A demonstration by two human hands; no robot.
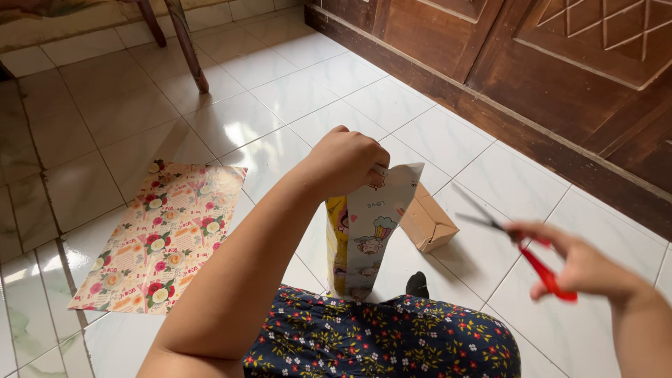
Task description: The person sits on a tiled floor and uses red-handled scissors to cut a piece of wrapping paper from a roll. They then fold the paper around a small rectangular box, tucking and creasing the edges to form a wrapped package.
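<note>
Red-handled scissors sit in the right hand, whose fingers are closed through the handles; the dark blades are parted and point toward a tall roll of wrapping paper. That roll stands upright on the white tiled floor, just in front of the person's lap, and serves as the landmark for everything else. It is pale with cartoon figures and a yellow band down one side, and a loose flap of it bends away at the top. The left hand is clamped as a fist over the top of the roll, gripping its upper edge. The two hands are well apart, the scissors clear of the paper.

Just beyond the roll, on the scissors' side, a small brown cardboard box lies on the tiles. On the roll's other side, well apart, a flat sheet of floral wrapping paper is spread on the floor. Below the roll, a dark flowered garment covers the lap.
</note>
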